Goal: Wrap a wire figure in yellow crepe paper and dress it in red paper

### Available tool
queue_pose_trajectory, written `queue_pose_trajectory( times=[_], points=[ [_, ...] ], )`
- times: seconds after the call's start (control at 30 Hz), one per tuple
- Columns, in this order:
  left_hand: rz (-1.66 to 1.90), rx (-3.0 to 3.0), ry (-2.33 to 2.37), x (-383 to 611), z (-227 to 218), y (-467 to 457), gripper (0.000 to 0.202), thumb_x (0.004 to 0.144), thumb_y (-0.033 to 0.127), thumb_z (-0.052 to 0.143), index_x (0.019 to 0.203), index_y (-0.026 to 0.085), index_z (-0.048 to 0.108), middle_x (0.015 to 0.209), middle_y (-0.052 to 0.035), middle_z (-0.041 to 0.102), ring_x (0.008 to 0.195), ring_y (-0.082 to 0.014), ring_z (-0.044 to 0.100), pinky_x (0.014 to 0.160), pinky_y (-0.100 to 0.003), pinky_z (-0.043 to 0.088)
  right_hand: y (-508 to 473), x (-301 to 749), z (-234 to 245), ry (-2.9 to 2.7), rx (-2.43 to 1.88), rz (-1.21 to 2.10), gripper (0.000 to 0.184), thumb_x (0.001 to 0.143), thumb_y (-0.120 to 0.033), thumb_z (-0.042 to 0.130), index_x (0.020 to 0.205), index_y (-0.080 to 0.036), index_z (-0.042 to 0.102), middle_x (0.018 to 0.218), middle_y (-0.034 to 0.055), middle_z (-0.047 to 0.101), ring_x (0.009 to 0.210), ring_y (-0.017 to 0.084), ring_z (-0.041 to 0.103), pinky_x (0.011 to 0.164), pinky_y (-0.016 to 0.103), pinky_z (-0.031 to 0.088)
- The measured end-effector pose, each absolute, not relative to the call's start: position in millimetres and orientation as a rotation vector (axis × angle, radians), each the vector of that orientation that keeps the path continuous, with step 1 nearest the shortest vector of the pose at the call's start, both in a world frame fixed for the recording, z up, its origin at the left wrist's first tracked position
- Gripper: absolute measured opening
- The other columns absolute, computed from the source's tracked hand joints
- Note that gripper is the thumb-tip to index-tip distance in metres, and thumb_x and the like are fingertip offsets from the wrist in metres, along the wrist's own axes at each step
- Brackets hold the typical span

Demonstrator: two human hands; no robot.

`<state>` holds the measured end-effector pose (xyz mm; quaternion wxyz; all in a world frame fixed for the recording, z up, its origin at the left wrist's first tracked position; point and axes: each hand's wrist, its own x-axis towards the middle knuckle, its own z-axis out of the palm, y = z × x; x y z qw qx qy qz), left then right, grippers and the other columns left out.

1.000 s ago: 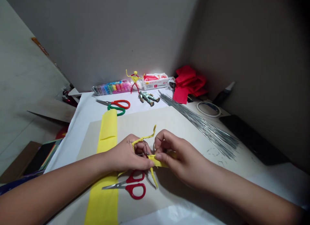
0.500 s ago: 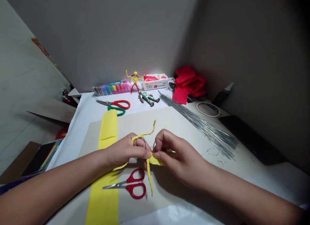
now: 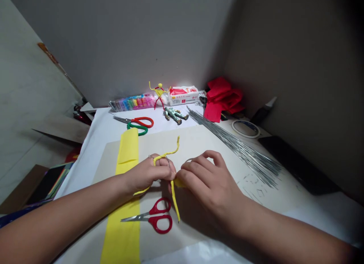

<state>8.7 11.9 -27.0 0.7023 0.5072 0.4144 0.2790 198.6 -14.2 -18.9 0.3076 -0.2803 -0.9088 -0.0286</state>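
Note:
My left hand (image 3: 157, 171) is closed on a wire figure (image 3: 175, 203) wrapped in yellow crepe paper; its thin limbs stick out above, below and to the left of the fingers. Against it, my right hand (image 3: 206, 176) pinches a yellow crepe paper strip (image 3: 179, 181), most of which the fingers cover. Bare wire shows between the two hands. Just below them lie small red-handled scissors (image 3: 160, 216), blades pointing left, partly over a long yellow crepe paper sheet (image 3: 121, 233) that runs beneath my left forearm.
Farther back are red-and-green-handled scissors (image 3: 139, 123), a silvery figurine (image 3: 174, 115), a standing yellow-and-red wire figure (image 3: 159, 93), a pack of coloured clay (image 3: 136, 102) and red crepe paper (image 3: 223, 99). A wire bundle (image 3: 239, 146), tape roll (image 3: 246, 128) and black tablet-like slab (image 3: 295, 163) lie right.
My right hand has rolled over, its back now facing up and covering more of the yellow strip. The left hand keeps its hold, and the figure has shifted slightly left.

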Motion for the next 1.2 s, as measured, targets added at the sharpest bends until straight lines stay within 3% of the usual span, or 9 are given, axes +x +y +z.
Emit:
queue_pose_trajectory(
  times=[0.17,0.3,0.47,0.87,1.2],
  points=[
    [0.657,1.072,0.869,7.2,-29.0,9.3,0.006,0.062,0.014,0.059,0.056,0.014,0.062,0.050,0.0004,0.057,0.052,-0.0125,0.052,0.054,-0.024,0.038,-14.9,199.1,-15.6,-2.335,-0.681,-0.112,0.028,0.091,-0.009,0.035,0.091,-0.013,0.063,0.078,0.0070,0.067,0.073,0.018,0.054,0.078,0.040,0.031],
    [0.642,1.057,0.841,5.8,-28.8,9.3,0.006,0.064,0.016,0.059,0.059,0.014,0.063,0.053,-0.0012,0.061,0.050,-0.0143,0.056,0.055,-0.026,0.041,-13.7,200.5,-18.4,-2.373,-0.797,0.088,0.023,0.089,-0.009,0.040,0.092,-0.016,0.062,0.081,0.0060,0.066,0.073,0.017,0.052,0.080,0.039,0.029],
    [0.609,1.087,0.825,5.4,-28.8,10.0,0.007,0.062,0.017,0.063,0.065,0.013,0.067,0.056,-0.0021,0.064,0.048,-0.0143,0.058,0.053,-0.026,0.042,-10.8,198.0,-19.7,-2.250,-0.903,0.420,0.013,0.087,-0.013,0.048,0.082,-0.018,0.059,0.072,0.0022,0.063,0.068,0.015,0.051,0.079,0.035,0.030],
    [0.546,1.173,0.927,12.0,-27.3,4.9,0.016,0.065,0.024,0.075,0.063,0.012,0.065,0.054,0.0013,0.059,0.050,-0.0105,0.058,0.055,-0.022,0.047,-6.2,196.9,-11.4,-2.135,-1.169,0.913,0.017,0.086,-0.021,0.053,0.074,-0.018,0.066,0.069,0.0010,0.066,0.069,0.014,0.057,0.068,0.027,0.037],
    [0.599,1.182,1.030,16.3,-24.4,2.2,0.014,0.066,0.024,0.074,0.066,0.012,0.067,0.055,-0.0014,0.064,0.056,-0.0136,0.060,0.060,-0.026,0.048,-3.9,198.9,-16.2,-2.128,-1.133,0.758,0.013,0.083,-0.016,0.055,0.073,-0.019,0.063,0.070,0.0000,0.066,0.066,0.014,0.054,0.075,0.031,0.035]
  ],
)
